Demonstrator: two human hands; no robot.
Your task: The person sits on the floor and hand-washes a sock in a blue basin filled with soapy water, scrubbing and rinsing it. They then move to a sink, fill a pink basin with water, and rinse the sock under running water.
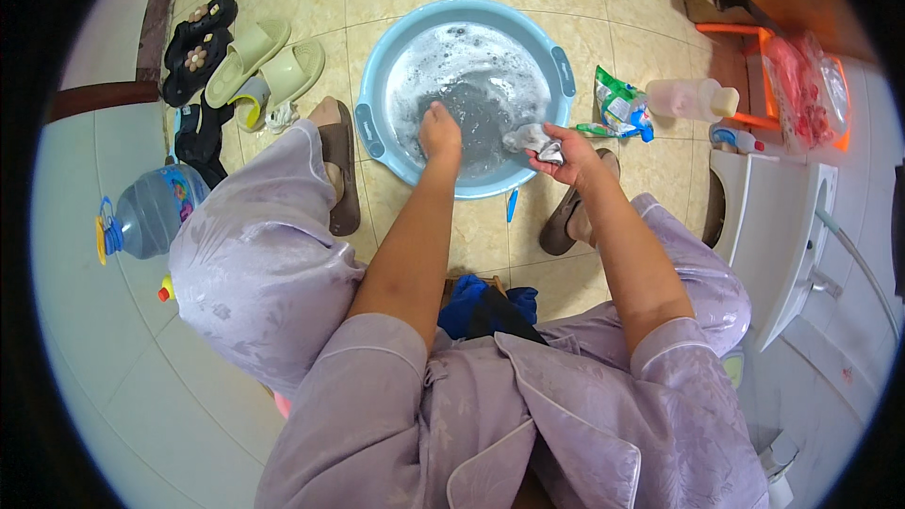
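Note:
A light blue plastic basin (pixel 370 66) stands on the floor in front of me, full of grey, foamy water (pixel 471 113). Over its left half hangs my left hand (pixel 440 135), back upward, its fingers curled in; whatever they hold, if anything, is hidden. At the basin's right rim my right hand (pixel 568 155) is closed on a wet, crumpled grey-and-white cloth (pixel 533 139). The cloth's shape does not show its kind. One end of it hangs on the inner side of the rim, over the water.
Green sandals (pixel 247 61) and dark slippers (pixel 200 57) lie at the left, near a large water bottle (pixel 156 212). Right of the basin are a green-and-white packet (pixel 617 104), a translucent bottle (pixel 683 99) and an orange stool (pixel 844 108). A blue strip (pixel 512 205) lies before the basin.

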